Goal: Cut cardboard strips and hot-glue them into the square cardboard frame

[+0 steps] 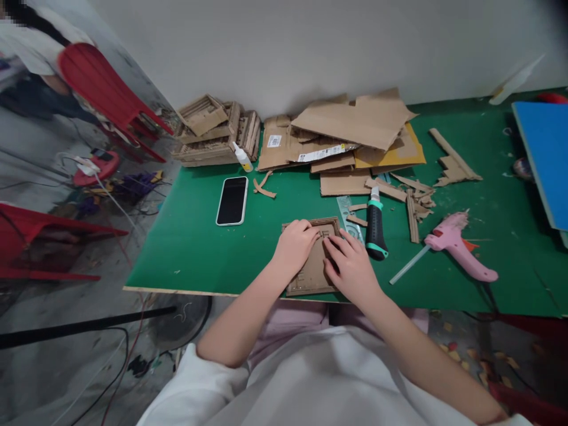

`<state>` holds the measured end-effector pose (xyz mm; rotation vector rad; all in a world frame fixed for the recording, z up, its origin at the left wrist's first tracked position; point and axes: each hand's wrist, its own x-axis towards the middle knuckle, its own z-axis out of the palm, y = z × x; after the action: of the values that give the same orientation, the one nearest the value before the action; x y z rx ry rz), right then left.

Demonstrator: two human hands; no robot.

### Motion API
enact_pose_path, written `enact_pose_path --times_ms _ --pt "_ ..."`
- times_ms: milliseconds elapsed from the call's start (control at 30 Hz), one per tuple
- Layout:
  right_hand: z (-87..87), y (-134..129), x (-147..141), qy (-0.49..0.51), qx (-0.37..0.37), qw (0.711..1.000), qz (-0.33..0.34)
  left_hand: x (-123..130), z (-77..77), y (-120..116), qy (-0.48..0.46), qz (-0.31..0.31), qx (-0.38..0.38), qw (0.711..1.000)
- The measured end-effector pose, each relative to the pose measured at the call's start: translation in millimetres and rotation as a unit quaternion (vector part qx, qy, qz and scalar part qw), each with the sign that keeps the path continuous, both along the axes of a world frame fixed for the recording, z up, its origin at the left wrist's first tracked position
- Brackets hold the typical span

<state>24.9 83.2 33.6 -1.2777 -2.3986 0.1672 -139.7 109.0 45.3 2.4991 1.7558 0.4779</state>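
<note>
A shallow cardboard tray (313, 269) with raised edges lies on the green table (186, 248), close to its front edge. Over the tray's upper left side rests my left hand (298, 244), its fingers bent together at a small cardboard piece (325, 234) inside. My right hand (351, 263) lies across the tray's right side with its fingers spread, fingertips near that same piece. Right of the tray are a black and teal cutter (377, 228) and a clear green ruler (344, 207), partly under cardboard strips.
A white-framed phone (232, 201), glue bottle (242, 158) and stacked cardboard trays (213, 133) are at the left. Cardboard sheets (355, 121) lie behind. A pink glue gun (461, 245) and blue board (545, 160) are right. A person (48, 53) sits far left.
</note>
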Motion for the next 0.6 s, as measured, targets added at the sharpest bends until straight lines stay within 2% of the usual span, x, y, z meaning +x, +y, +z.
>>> enact_pose_path --times_ms 367,600 --pt "-1.4 0.4 0.7 -0.001 0.002 1.0 0.001 3.1 1.6 0.8 -0.044 0.03 -0.028 0.998" --pt "-2.4 -1.8 -1.3 0.008 0.025 1.0 0.003 4.6 0.8 -0.4 -0.031 0.036 -0.018 0.999"
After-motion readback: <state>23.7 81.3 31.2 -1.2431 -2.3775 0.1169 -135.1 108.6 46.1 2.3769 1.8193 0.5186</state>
